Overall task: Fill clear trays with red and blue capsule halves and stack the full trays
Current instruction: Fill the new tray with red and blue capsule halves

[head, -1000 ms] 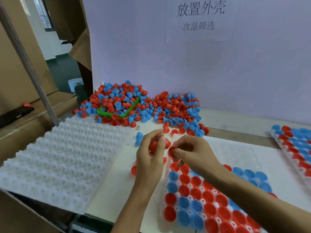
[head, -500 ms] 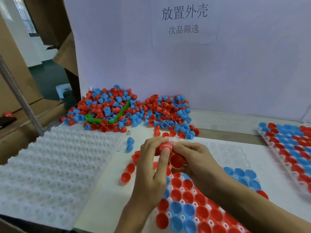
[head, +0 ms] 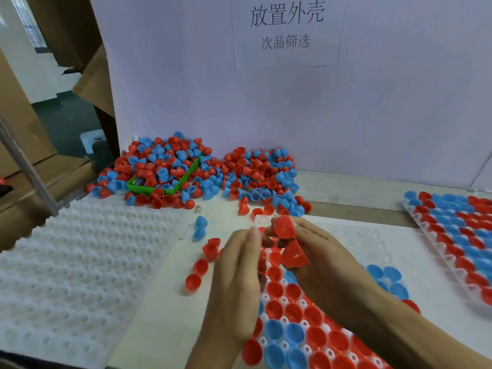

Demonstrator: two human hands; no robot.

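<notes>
A pale wall [head: 346, 107] stands behind the counter [head: 359, 190], with a paper sign [head: 286, 30] stuck on it. On the left of the counter lies a large white dimpled tray [head: 80, 265], its pockets bare. In the middle, under the hands, is a clear tray [head: 354, 235]: its near part is filled with red and blue capsule halves [head: 290, 328] seated open side up, while its far right pockets hold nothing. At the right edge a full tray [head: 458, 241] lies flat, packed with red and blue halves, well apart from the middle one.

Against the wall sits a big loose pile of capsule halves [head: 202, 174], red and blue mixed, spilling over a green basket [head: 165, 189] half buried in it. A few stray red halves [head: 199, 270] and two blue halves [head: 199, 227] lie on the counter between the white tray and the middle tray.

The right hand [head: 327, 265] is raised above the middle tray, its fingers closed on two red halves: one red half [head: 283, 226] at the fingertips, and a second red half [head: 294, 254] just below it against the thumb. The left hand [head: 237, 286] is beside it, blurred, fingers straight and close together; I cannot tell whether it holds anything.
</notes>
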